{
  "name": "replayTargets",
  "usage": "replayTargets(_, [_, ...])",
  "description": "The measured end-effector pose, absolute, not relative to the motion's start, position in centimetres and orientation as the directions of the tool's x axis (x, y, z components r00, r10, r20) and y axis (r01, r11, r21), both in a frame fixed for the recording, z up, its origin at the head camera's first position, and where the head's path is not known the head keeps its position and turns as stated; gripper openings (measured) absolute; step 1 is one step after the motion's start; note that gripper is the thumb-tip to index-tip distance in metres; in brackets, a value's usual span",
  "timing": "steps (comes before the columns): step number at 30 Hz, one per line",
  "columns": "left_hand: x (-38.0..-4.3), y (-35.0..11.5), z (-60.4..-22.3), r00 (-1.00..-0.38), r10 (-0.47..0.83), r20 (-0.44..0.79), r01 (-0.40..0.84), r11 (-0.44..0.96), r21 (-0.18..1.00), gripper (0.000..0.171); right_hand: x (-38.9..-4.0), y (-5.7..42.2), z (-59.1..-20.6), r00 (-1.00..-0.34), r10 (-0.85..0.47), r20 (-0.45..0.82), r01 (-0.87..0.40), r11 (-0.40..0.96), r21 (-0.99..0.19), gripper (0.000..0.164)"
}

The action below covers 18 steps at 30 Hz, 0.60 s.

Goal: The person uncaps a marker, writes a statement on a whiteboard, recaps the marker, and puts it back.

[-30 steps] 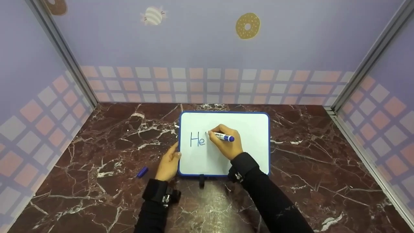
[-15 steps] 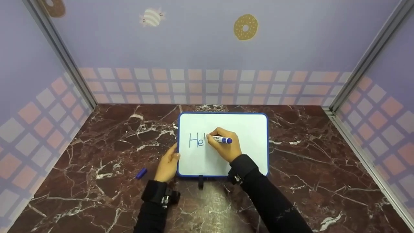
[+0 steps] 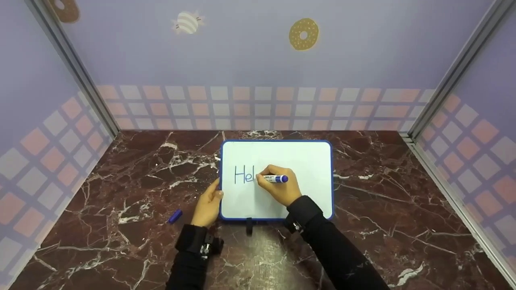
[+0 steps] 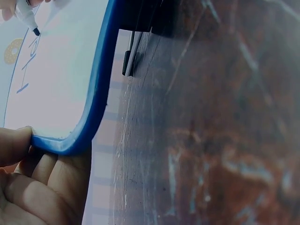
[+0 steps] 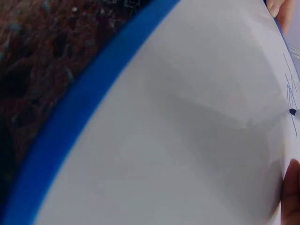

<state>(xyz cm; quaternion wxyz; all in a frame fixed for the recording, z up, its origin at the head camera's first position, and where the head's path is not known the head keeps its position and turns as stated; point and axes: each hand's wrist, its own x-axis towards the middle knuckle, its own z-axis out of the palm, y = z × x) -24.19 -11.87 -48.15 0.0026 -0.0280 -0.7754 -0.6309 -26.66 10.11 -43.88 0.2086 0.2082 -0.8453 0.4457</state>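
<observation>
A whiteboard (image 3: pixel 274 153) with a blue frame bears blue handwriting reading "Hel" at its left half. My right hand (image 3: pixel 282 185) pinches a white marker (image 3: pixel 273 178) with a blue end, its dark tip on the board beside the letters. In the left wrist view the tip of the marker (image 4: pixel 29 18) meets the writing. My left hand (image 3: pixel 207 204) grips the board's left edge, thumb on the front and fingers behind, as the left wrist view shows. Only a fingertip of my right hand (image 5: pixel 291 187) shows in the right wrist view.
A blue marker cap (image 3: pixel 175 216) lies on the dark red marble table (image 3: pixel 133 181), left of my left hand. A black clip-like piece (image 3: pixel 249 225) sticks out from the board's lower edge. Patterned wall panels (image 3: pixel 258 60) enclose the back and sides.
The marker tip has moved down the board, drawing the "l" after "He". My right hand has moved slightly down with it. My left hand keeps its grip on the board's edge.
</observation>
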Motion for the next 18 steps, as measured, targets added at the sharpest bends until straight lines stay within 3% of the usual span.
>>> replayTargets(18, [-24.02, -11.94, -47.85, -0.998, 0.040, 0.049, 0.058, 0.244, 0.968, 0.049, -26.83, 10.69, -44.13, -0.821, -0.151, 0.551, -0.551, 0.465, -0.693, 0.011])
